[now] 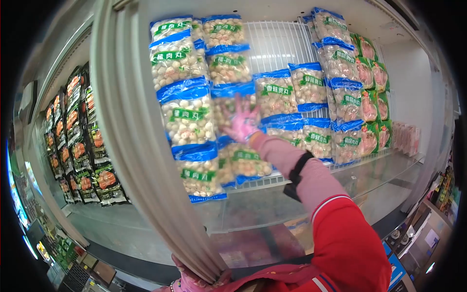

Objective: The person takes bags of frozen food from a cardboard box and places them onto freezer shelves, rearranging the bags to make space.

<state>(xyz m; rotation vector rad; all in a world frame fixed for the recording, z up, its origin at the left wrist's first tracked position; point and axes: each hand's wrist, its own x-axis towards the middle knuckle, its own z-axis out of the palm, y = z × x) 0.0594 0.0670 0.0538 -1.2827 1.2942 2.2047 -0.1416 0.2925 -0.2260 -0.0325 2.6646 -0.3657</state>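
My right hand [240, 119], in a pink glove, reaches into the freezer with its fingers spread. It lies over a blue-topped bag of meatballs [224, 106] in the second column, hiding part of it; motion blurs the hand slightly. To its left hangs another bag of meatballs [187, 117] with a green label. On its right is a mushroom meatball bag [277, 95]. At the bottom, my left hand [189, 280], also pink-gloved, is wrapped around the lower end of the pale freezer door frame [146, 146], partly hidden by it.
Black packets [78, 146] fill the section left of the frame. Green and pink packets [369, 102] stand at the right beside more meatball bags. A white wire rack [272, 44] shows behind the bags. A clear ledge [253, 209] runs along the front.
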